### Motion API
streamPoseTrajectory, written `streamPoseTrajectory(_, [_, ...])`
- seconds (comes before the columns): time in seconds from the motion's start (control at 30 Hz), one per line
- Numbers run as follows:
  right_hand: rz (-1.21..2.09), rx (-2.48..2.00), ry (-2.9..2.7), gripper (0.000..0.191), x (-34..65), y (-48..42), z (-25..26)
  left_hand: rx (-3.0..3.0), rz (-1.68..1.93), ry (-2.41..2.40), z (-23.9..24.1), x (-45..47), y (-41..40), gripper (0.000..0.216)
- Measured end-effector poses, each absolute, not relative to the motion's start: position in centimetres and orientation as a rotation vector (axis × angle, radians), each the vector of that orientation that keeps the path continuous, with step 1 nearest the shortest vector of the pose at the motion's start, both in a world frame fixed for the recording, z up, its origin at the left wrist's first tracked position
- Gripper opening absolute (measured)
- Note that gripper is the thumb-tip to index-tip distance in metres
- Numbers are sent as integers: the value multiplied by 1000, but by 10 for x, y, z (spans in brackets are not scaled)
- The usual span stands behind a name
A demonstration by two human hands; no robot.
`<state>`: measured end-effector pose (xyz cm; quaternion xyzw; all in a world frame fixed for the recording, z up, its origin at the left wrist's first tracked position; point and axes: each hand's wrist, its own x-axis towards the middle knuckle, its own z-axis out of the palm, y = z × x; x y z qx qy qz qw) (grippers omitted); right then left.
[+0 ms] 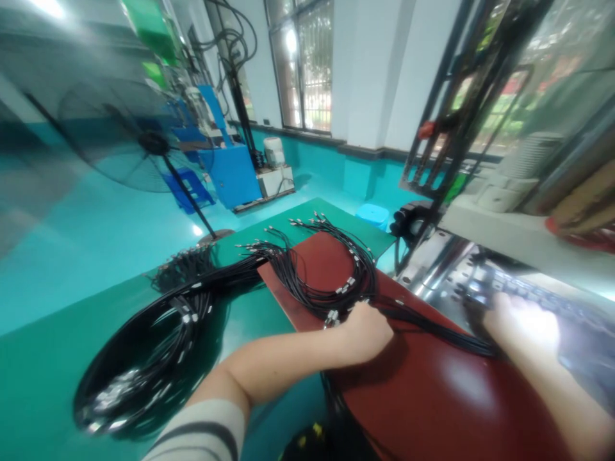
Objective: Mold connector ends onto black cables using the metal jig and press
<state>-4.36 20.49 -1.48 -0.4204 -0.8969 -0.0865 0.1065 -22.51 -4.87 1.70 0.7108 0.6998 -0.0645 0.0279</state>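
Red board (418,390) lying beneath the left hand (368,333), green table (38,365) spreading left of its curling fingers, blue machine (235,176) standing far beyond, black cables (310,299) looping just ahead of them, any pinch hidden, right hand (523,330) blurring, finger state impossible to tell.

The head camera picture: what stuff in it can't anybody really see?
In the head view:
Bare left hand: its back hides the fingers, so its grip is unclear.
Bare right hand: blur and bright glare hide its grip.
Thin black cables: their silvery far tips are too small to make out.
Black thing with yellow marks: cut off by the bottom edge.
Round black floor fan: its blades are blurred.
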Motion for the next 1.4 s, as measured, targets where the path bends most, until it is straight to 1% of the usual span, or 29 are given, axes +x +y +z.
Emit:
streamPoseTrajectory(0.03, [-370, -1311, -2606, 16, -47, 198, -11, 2220, -215, 2128, 17, -225, -49, 19])
streamPoseTrajectory(0.1, [-416, -1356, -2579, 19, -51, 186, -4, 2238, -251, 2099, 17, -226, -52, 20])
streamPoseTrajectory(0.23, [-346, -1324, -2568, 23, -47, 182, -1, 2316, -204, 2119, 23, -227, -55, 17])
streamPoseTrajectory(0.33, [-254, -1251, -2577, 28, -27, 188, -1, 2449, -88, 1961, 28, -219, -43, 19])
streamPoseTrajectory(0.43, [-199, -1146, -2566, 34, 2, 184, 1, 2530, 93, 1773, 30, -202, -11, 16])
streamPoseTrajectory(0.57, [-178, -987, -2582, 36, 42, 170, 1, 2515, 436, 1632, 19, -178, 59, 25])
streamPoseTrajectory(0.63, [-162, -924, -2590, 37, 62, 163, 0, 2476, 550, 1656, 11, -168, 93, 30])
streamPoseTrajectory(0.73, [-172, -961, -2565, 36, 87, 159, -3, 2400, 600, 1799, 2, -156, 128, 36])
streamPoseTrajectory(0.83, [-286, -1011, -2556, 37, 96, 159, -8, 2409, 587, 1874, -2, -146, 144, 37])
streamPoseTrajectory(0.9, [-427, -983, -2584, 39, 90, 161, -11, 2453, 572, 1880, 0, -140, 147, 37])
streamPoseTrajectory(0.97, [-550, -965, -2610, 36, 79, 165, -12, 2491, 540, 1890, 4, -135, 145, 37])
streamPoseTrajectory(1.03, [-615, -978, -2620, 30, 66, 169, -11, 2485, 459, 1948, 8, -133, 137, 32])
streamPoseTrajectory(1.13, [-636, -984, -2634, 24, 56, 175, -8, 2414, 232, 2006, 12, -142, 114, 31])
streamPoseTrajectory(1.23, [-642, -947, -2659, 24, 58, 178, -7, 2338, 1, 1858, 9, -160, 84, 32])
streamPoseTrajectory(1.33, [-631, -902, -2672, 25, 69, 182, -9, 2352, -44, 1762, 2, -167, 62, 30])
streamPoseTrajectory(1.4, [-619, -875, -2677, 26, 79, 185, -10, 2412, -27, 1755, -3, -161, 58, 22])
